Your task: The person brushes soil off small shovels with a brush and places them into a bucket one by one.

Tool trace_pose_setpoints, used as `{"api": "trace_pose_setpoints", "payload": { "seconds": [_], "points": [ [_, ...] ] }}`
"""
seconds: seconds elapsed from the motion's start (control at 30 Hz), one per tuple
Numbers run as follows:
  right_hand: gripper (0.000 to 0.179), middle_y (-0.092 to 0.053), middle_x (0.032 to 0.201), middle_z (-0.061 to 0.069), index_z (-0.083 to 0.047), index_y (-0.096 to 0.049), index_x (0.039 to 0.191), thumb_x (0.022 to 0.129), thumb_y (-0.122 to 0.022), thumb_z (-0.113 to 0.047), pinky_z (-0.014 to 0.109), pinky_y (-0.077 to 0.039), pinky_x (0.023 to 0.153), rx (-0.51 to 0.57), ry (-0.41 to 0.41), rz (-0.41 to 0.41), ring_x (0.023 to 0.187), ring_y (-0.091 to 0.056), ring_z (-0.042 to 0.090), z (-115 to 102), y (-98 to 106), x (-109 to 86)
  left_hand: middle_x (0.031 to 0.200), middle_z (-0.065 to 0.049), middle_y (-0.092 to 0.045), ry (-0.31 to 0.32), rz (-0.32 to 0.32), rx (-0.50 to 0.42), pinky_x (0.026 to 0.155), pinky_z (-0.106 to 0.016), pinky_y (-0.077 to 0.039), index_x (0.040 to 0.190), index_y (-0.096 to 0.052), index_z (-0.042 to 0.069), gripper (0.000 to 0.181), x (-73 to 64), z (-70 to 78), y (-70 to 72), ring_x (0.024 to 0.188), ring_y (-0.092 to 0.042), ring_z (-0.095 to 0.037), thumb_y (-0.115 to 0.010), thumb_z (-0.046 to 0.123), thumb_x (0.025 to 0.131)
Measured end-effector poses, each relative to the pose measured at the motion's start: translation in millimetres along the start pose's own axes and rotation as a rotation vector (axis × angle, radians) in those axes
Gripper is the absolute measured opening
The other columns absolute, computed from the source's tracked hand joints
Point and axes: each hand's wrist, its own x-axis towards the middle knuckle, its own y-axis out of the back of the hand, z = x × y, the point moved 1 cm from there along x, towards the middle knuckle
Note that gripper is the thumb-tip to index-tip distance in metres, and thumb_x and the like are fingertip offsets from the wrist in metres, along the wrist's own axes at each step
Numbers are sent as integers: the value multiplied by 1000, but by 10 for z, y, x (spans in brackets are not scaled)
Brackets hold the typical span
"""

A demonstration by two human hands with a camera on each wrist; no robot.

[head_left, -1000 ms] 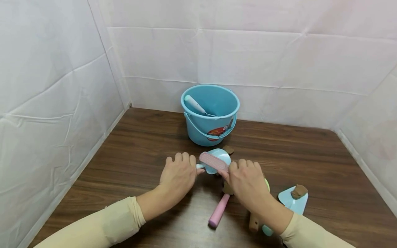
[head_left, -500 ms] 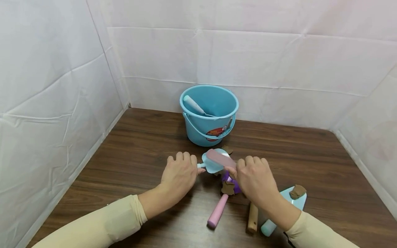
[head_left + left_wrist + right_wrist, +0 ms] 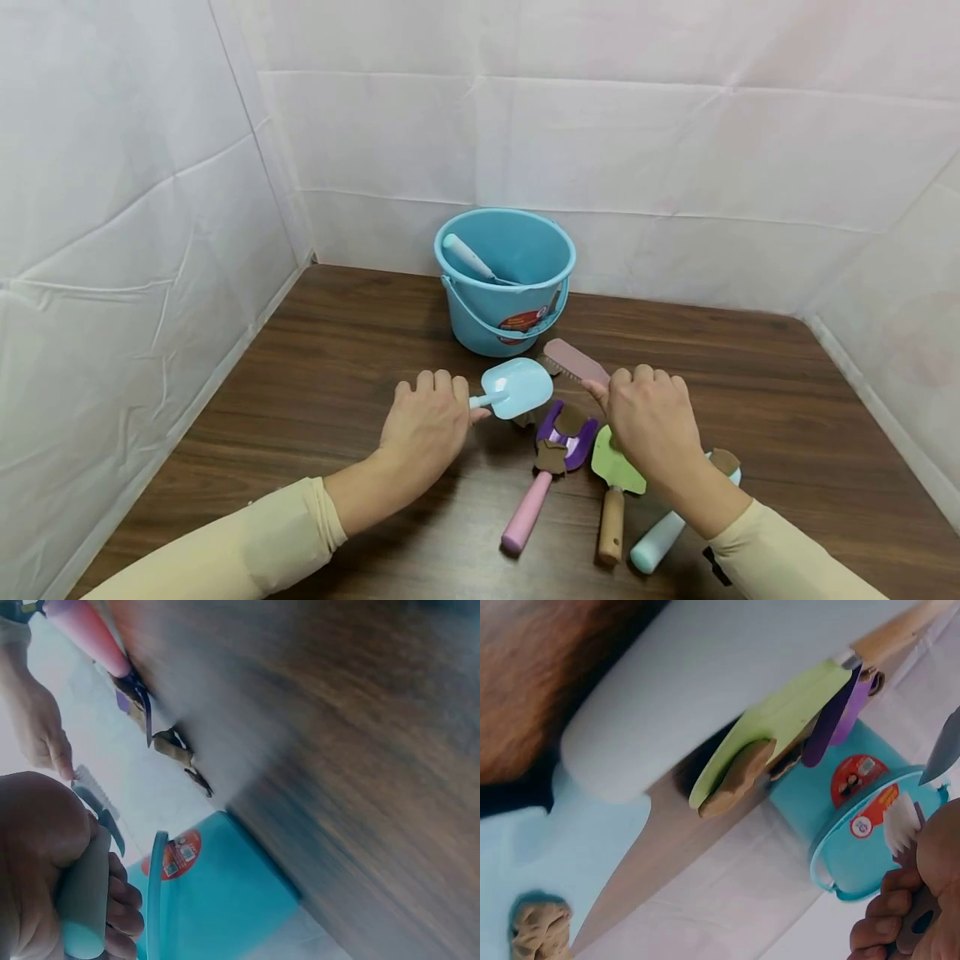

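Note:
My left hand [image 3: 429, 427] grips the handle of a light blue hand trowel [image 3: 519, 388], whose blade points right in front of the bucket. In the left wrist view its pale handle [image 3: 86, 889] with a turquoise end lies inside the curled fingers. My right hand [image 3: 654, 423] holds a pink brush [image 3: 574, 360] with white bristles facing down, just right of the trowel blade. The right wrist view shows these bristles [image 3: 901, 825] and fingers wrapped round the brush handle. A blue bucket [image 3: 472, 321] stands behind, with a white-handled tool [image 3: 467, 254] leaning inside.
In front lie a purple forked tool [image 3: 553, 425] with a pink handle, a green trowel [image 3: 617, 467] with a wooden handle, and another light blue trowel [image 3: 656, 542]. Brown clay-like lumps [image 3: 552, 457] sit on several of them. White sheeting [image 3: 600, 142] encloses the brown table [image 3: 360, 325].
The right hand has moved right with the brush, from over the trowel blade to beside it. The forked tool and green trowel now show more fully. The left hand has hardly moved.

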Motion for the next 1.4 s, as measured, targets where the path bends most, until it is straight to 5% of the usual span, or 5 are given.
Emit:
{"api": "trace_pose_setpoints", "payload": {
  "seconds": [0.13, 0.27, 0.47, 0.73, 1.4],
  "points": [
    [59, -11, 59, -3, -15, -20, 61, 110, -29, -47, 30, -18, 42, 19, -2, 11, 44, -16, 15, 40, 22, -7, 64, -4, -40, 3, -74, -80, 45, -30, -37, 75, -48, 9, 54, 21, -6, 6, 56, -42, -19, -55, 58, 99],
    [61, -13, 60, -2, -14, -25, 60, 111, -24, -49, 31, -17, 43, 80, 9, 1, 47, -16, 15, 28, 82, -6, 65, -4, -44, 34, -335, -350, 45, -35, -42, 78, -49, 10, 50, 57, -27, 7, 56, -50, -20, -46, 52, 105],
    [60, -21, 60, -2, -14, -30, 63, 109, -27, -52, 29, -17, 48, 183, 57, 16, 49, -21, 14, -89, 185, -1, 75, -5, -55, 207, -722, -1051, 61, -37, -48, 92, -60, 4, 56, 100, -85, -26, 68, -54, -18, -32, 49, 110],
    [62, -26, 64, 1, -11, -33, 65, 108, -27, -55, 31, -23, 54, 216, 194, 13, 54, -24, 17, -217, 289, -15, 68, 3, -37, 652, -1225, -2054, 47, -19, -31, 82, -43, 14, 55, 65, -90, -46, 54, -34, -6, -22, 58, 107],
    [62, -31, 63, 2, -11, -37, 66, 109, -23, -55, 30, -23, 54, 220, 140, -29, 54, -27, 17, -373, 269, -14, 70, 5, -35, 499, -1374, -2371, 50, -17, -30, 81, -40, 17, 47, -13, 35, 122, 56, -33, -4, -20, 49, 109]
  ]
}}
